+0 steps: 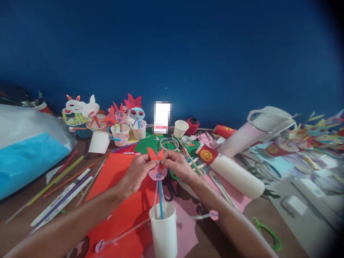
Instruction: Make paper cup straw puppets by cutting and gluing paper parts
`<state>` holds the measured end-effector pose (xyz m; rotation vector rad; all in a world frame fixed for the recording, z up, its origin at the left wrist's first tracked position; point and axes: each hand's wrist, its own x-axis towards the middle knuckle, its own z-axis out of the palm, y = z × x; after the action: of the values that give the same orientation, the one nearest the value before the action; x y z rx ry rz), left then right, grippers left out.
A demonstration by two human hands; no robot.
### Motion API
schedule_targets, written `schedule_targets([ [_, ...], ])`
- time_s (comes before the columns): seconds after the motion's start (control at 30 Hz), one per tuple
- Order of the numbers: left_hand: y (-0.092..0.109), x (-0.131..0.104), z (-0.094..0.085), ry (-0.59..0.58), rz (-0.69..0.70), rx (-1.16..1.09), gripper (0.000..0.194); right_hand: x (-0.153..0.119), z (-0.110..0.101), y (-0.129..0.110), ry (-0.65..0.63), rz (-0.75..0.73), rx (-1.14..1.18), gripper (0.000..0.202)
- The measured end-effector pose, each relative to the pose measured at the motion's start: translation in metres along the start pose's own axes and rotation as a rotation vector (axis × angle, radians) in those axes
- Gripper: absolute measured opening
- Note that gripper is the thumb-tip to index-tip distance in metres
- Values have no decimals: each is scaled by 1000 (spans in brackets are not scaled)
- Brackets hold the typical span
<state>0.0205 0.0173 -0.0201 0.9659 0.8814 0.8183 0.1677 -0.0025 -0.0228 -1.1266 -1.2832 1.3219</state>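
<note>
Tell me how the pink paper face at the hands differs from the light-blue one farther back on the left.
The pink face has orange ears, held by the left hand and right hand; no hand touches the blue face. The pink face bears a dark mark; the blue face shows two red ovals. The pink face is nearer the camera than the blue face. Both rise above white cups.

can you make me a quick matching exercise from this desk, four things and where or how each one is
Column one
1. pink paper animal face
2. blue straw
3. stack of paper cups
4. red paper sheet

Column two
a. on its side, right of the hands
b. flat, left of the front cup
c. pinched by the left hand and right hand
d. standing in the front white paper cup

Right pairs: 1-c, 2-d, 3-a, 4-b
</note>
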Motion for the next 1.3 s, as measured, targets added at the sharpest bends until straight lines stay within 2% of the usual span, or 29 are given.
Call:
schedule_targets([
  [0.27, 1, 0, 1, 24, -23, -6, 17, -1, 1, -3, -1, 34, 25, 11],
  [0.4, 2, -1, 1, 25, -19, -3, 22, -1, 0, 0, -10, 36, 43, 10],
  [0.67, 6, -1, 3, 17, -55, -44, 24, 0, -5, 3, 10, 3, 44, 19],
  [1.0, 1, 0, 0, 27, -32, 7, 19, 0, -2, 3, -2, 18, 33, 11],
  [1.3, 0, 1, 0, -50, -55, -36, 24, 2, -4, 7, 23, 13, 62, 13],
])
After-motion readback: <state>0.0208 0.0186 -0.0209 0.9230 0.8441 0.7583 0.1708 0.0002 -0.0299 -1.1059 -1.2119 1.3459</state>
